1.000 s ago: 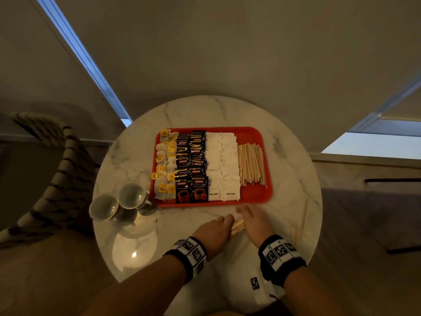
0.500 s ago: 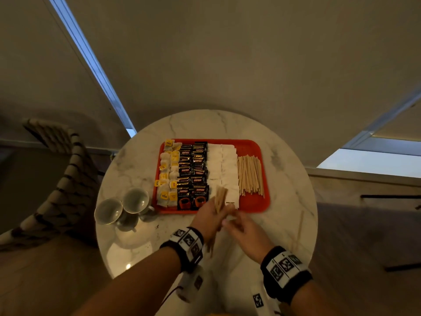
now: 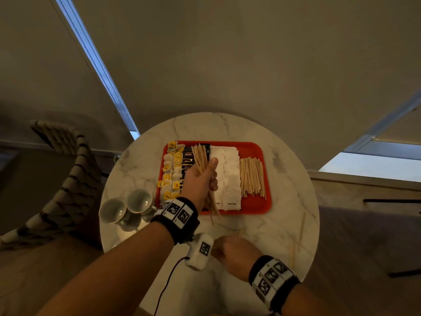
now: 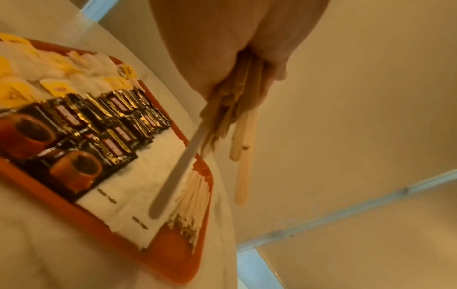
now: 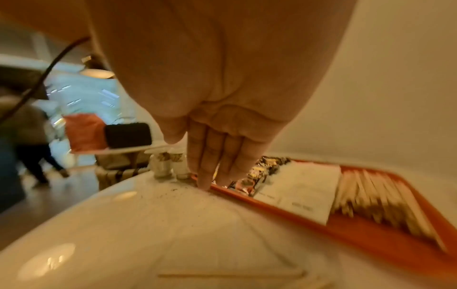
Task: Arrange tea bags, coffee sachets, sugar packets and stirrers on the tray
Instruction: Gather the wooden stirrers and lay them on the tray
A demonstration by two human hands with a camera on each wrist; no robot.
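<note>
A red tray (image 3: 267, 202) on the round marble table carries tea bags (image 3: 170, 176) at the left, dark coffee sachets (image 3: 187, 159), white sugar packets (image 3: 230, 176) and a row of wooden stirrers (image 3: 251, 177) at the right. My left hand (image 3: 205, 176) grips a bundle of stirrers (image 3: 200, 156) upright-tilted above the sachets; the left wrist view shows the bundle (image 4: 238, 117) fanning out below the fist. My right hand (image 3: 230, 249) is low over the table in front of the tray, its fingers (image 5: 210, 162) straight and holding nothing. A single stirrer (image 5: 230, 275) lies on the table beneath it.
Two cups (image 3: 126, 205) stand at the table's left edge beside the tray. Loose stirrers (image 3: 301, 226) lie on the table (image 3: 293, 179) at the right front. A woven chair (image 3: 66, 179) stands left of the table. A wall rises behind.
Both hands were gathering stirrers on the table in front of the tray. The left hand has lifted the bundle over the tray; the right hand let go and drew back.
</note>
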